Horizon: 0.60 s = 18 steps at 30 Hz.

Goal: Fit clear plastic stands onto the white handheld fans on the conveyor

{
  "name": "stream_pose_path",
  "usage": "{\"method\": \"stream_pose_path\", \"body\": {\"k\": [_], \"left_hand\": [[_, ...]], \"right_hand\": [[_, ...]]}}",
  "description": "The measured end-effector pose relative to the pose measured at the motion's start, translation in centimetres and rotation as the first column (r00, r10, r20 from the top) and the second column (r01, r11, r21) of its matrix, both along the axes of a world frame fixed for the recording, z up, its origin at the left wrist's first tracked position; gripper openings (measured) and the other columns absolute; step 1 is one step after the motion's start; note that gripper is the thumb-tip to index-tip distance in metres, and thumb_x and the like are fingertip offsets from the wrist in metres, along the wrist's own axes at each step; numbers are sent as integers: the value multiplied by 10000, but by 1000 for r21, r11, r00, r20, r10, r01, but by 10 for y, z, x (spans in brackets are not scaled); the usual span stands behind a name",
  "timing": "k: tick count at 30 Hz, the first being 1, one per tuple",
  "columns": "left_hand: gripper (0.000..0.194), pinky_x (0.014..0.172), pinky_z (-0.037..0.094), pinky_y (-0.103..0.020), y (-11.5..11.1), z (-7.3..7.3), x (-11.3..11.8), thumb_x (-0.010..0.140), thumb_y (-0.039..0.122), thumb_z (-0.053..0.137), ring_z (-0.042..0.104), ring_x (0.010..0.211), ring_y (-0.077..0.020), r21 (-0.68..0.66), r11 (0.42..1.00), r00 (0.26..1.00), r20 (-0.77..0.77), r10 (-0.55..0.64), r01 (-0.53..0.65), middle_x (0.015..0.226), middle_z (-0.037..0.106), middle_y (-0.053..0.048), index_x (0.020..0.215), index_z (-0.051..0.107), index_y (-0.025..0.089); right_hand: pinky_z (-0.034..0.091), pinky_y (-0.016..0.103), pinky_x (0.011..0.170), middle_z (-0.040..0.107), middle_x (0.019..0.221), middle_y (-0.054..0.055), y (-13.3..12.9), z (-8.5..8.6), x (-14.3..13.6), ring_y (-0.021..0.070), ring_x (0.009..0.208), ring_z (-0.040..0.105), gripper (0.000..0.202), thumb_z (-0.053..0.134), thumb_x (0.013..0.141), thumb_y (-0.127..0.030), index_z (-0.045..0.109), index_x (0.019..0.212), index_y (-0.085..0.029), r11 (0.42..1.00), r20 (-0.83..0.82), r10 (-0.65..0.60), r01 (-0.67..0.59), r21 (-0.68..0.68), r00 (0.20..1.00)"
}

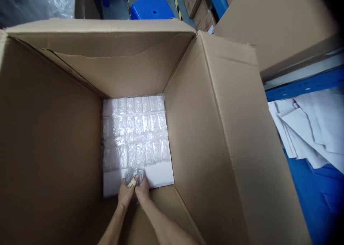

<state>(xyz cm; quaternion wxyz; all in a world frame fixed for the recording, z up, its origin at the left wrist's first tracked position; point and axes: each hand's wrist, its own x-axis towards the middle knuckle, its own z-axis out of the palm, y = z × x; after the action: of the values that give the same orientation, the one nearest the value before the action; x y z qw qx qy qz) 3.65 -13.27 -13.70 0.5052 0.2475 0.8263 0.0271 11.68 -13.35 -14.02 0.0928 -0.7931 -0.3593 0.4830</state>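
Observation:
Deep inside a tall cardboard box [228, 130], my left hand [126, 193] and my right hand [142, 190] are close together, both closed on clear plastic packs [135, 172]. Something pale is wrapped round a digit between the hands. Beyond them, rows of clear plastic-wrapped packs [134, 130] stand side by side across the bottom, shining under the light. A white sheet [161, 175] shows along the near side of these rows, and the held packs are over it. My fingertips are partly hidden by the packs and by the hands themselves.
High box walls surround my arms. Outside stand a blue stool [153, 8], a carton with clear plastic film [37, 4] at the upper left, and another large carton [279, 22] at the right. White paper sheets [309, 126] lie on a blue surface [303, 187].

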Motion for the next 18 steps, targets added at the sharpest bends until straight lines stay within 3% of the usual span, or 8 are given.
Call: {"method": "stream_pose_path", "body": {"k": [2,4,7,9,11,14,16,18], "left_hand": [[525,694,503,-345,9,10,10,757,591,536,675,815,-288,7,1000,998,55,-2,1,870,706,-137,982,579,118],[562,698,496,-350,26,20,27,809,605,450,669,820,-283,43,999,996,83,-13,9,891,701,-141,1050,554,108],[558,747,485,-345,66,27,64,847,582,402,654,878,-273,155,986,990,120,-71,52,952,687,-136,1119,540,113],[511,803,471,-340,94,24,87,836,537,458,632,940,-274,240,966,983,129,-133,99,996,665,-147,1088,577,109],[473,906,423,-381,116,20,99,824,471,502,574,1056,-310,298,944,980,93,-174,140,1082,617,-188,1079,605,86],[535,1026,290,-489,125,12,87,832,429,505,412,1233,-379,344,913,974,-127,-187,220,1285,477,-239,1226,546,70],[691,1033,264,-529,118,7,59,813,489,529,336,1283,-414,315,914,922,-364,-134,257,1389,370,-260,1345,430,58],[884,1001,306,-538,109,2,21,767,558,566,326,1283,-452,229,952,866,-496,-67,205,1399,336,-308,1406,307,4]], "right_hand": [[511,293,619,696,721,40,10,5,10,239,722,672,266,593,756,-417,641,889,-192,1000,-25,-13,12,-28,1000],[513,288,622,702,721,50,28,13,28,236,711,675,287,563,779,-441,648,859,-179,999,-13,-28,27,-32,1000],[495,292,824,693,1053,117,66,21,60,253,1009,641,423,505,823,-431,604,1115,-141,998,86,-60,58,27,994],[428,309,951,573,1269,196,94,20,78,276,1203,527,568,480,834,-391,473,1298,-63,996,187,-87,79,52,979],[401,341,977,515,1294,282,115,14,88,314,1233,493,650,473,829,-359,392,1338,38,995,272,-98,90,41,957],[405,414,950,547,1217,307,128,5,88,372,1174,520,690,543,785,-371,412,1315,50,997,363,-71,72,12,929],[369,485,964,537,1226,305,126,1,83,419,1192,484,699,613,737,-382,455,1294,11,999,413,-39,42,0,910],[322,532,985,489,1288,309,121,0,79,448,1229,435,698,656,707,-385,485,1280,-23,1000,446,-10,12,-3,895]]}}
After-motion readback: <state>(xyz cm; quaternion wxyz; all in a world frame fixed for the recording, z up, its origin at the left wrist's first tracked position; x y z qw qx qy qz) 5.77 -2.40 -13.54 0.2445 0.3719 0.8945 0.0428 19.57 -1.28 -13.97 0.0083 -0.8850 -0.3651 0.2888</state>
